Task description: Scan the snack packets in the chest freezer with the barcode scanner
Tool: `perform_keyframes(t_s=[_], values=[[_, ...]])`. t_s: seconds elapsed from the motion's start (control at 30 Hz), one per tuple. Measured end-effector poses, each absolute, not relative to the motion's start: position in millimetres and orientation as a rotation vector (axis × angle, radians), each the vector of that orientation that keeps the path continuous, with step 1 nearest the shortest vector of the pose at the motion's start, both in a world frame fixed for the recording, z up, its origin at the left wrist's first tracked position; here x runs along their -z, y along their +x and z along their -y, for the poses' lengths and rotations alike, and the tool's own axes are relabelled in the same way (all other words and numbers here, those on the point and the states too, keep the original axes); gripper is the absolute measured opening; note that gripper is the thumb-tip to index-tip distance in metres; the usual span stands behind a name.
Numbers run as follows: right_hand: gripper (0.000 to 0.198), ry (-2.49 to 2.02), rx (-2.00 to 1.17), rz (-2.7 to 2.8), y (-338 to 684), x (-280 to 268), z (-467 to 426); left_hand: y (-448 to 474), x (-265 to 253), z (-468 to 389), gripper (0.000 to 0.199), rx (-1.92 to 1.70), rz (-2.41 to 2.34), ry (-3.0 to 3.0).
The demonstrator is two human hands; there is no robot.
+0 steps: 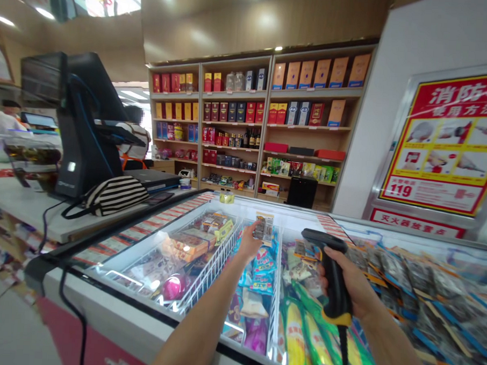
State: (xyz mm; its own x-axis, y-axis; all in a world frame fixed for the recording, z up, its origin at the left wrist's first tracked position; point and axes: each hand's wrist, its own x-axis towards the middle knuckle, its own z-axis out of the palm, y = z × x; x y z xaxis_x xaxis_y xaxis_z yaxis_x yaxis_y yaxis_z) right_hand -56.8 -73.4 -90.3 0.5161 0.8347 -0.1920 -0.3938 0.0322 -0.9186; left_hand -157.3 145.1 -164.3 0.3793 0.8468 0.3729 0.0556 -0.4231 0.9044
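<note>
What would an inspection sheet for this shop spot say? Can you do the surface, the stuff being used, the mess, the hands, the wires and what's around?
Surface: white chest freezer; food packs and wire baskets inside.
Things in use: barcode scanner, held up; small packet above blue packs.
Clutter: heap of packets on the right; striped pouch on the counter.
Hands: right hand grips the scanner; left hand is at the small packet, grip unclear.
Cables: scanner cord hangs down; black cable down the freezer's front.
Surroundings: shelves of boxes, red-and-yellow poster, dark monitor.
</note>
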Motion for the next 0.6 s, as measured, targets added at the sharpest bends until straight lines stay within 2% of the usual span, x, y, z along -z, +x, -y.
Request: perform_keyframes(t_s=[0.33, 0.47, 0.6], values=[[0.012, -1.120, -0.820, 0.369, -1.0, 79.9, 123.9, -45.8, 143.0, -63.1, 0.062, -0.892, -0.679, 2.074], [0.013, -1.137, -0.745, 0.313, 9.9, 81.4, 141.4, -28.4, 143.3, -36.5, 0.051, -0.762, -0.716, 2.334], [0.013, -1.156, -0.747, 0.303, 17.9, 87.1, 144.8, -30.5, 145.2, -32.5, 0.047, -0.820, -0.764, 2.402]])
